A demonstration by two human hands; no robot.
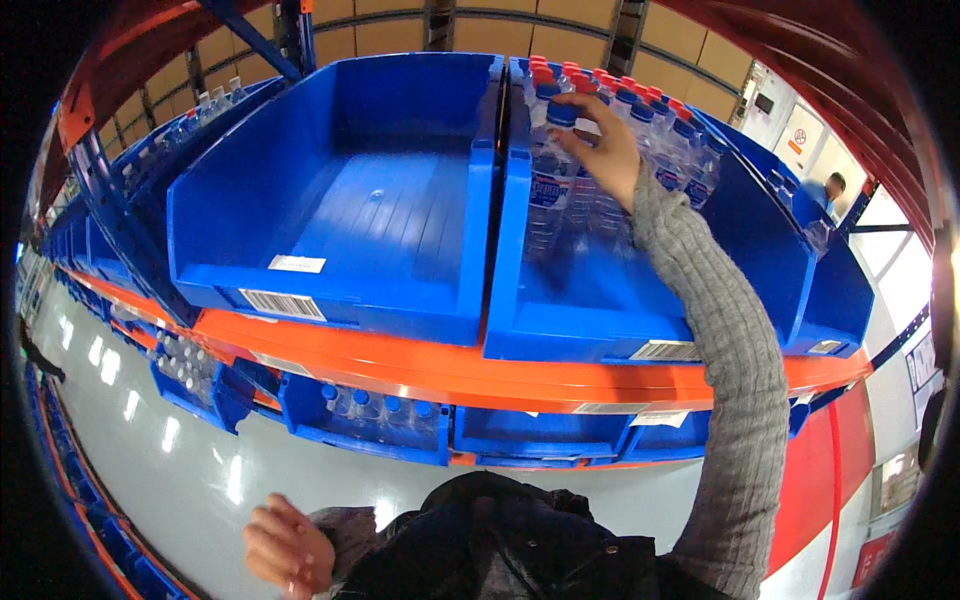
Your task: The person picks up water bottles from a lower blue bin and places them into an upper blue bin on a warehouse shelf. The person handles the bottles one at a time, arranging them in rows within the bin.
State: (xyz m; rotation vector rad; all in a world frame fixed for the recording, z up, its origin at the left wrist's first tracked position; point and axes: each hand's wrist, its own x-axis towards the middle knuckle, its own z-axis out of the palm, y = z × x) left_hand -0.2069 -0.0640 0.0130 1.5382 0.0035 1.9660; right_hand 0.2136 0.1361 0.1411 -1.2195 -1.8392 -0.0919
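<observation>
My right hand reaches into a blue plastic bin on the shelf. Its thumb and fingers are around the blue cap of a clear plastic bottle, which stands upright by the bin's left wall. Behind and to the right stand several more clear bottles, some with blue caps and others with red caps. Low in the view, my left hand hangs in front of my body with its fingers curled. Whether anything is inside that hand is hard to see.
Left of the bottle bin is another blue bin with a barcode label. An orange shelf beam runs below both. Underneath, a lower bin holds blue-capped bottles. A blue rack upright stands at left. A person is far right.
</observation>
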